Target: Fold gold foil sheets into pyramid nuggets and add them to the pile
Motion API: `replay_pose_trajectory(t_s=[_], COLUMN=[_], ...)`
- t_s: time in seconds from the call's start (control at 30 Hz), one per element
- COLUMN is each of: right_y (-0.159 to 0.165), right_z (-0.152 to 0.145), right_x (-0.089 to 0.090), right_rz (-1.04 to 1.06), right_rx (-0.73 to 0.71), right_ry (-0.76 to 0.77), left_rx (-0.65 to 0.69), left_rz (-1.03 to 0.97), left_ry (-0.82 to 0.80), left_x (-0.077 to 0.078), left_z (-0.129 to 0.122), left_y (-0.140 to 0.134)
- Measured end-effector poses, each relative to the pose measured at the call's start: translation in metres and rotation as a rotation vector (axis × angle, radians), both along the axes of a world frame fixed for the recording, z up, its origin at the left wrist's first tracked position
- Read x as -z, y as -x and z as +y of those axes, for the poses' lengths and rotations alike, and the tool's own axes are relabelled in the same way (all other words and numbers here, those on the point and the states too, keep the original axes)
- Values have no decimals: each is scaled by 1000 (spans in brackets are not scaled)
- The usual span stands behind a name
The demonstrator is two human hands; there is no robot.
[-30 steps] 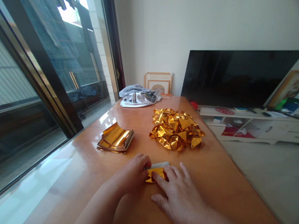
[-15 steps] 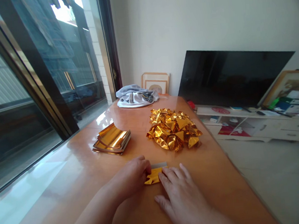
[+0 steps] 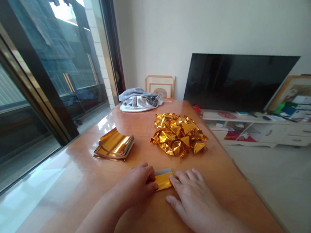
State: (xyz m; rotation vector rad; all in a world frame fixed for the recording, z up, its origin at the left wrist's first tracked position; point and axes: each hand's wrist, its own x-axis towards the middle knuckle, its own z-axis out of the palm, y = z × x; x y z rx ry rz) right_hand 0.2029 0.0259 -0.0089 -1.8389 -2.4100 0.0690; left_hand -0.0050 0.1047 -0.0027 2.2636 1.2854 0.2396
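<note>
A small folded sheet of gold foil paper [image 3: 164,181] lies on the table between my hands, with a grey strip along its far edge. My left hand [image 3: 142,182] pinches its left end, fingers curled and thumb beneath them. My right hand [image 3: 193,197] lies flat over its right end, fingers stretched out and thumb apart. Farther off to the left sits a stack of gold foil sheets [image 3: 114,145], the top ones curling up. Beyond my right hand is a heap of folded gold foil pieces [image 3: 178,134].
The brown table [image 3: 143,220] runs away from me. Bunched grey-white cloth [image 3: 140,99] lies at its far end, near framed pictures [image 3: 161,84] against the wall. A glass sliding door [image 3: 11,82] stands left; a large television [image 3: 235,83] on a white cabinet [image 3: 278,132] stands right.
The left end of the foil paper, which stuck out with an open notched corner, is now under my left thumb and fingers. My right hand has shifted slightly right.
</note>
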Motion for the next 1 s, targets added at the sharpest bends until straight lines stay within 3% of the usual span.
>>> replay_pose_trajectory(t_s=[0.73,1.0], right_y=[-2,-3], right_z=[3,3], right_x=[-3,-2], right_rz=[6,-9], right_rx=[9,0], right_ry=[-34,-30], left_rx=[13,72], left_rz=[88,101], left_ry=[-26,-77], left_x=[-9,-15], left_z=[-4,-7], left_y=[0,-2])
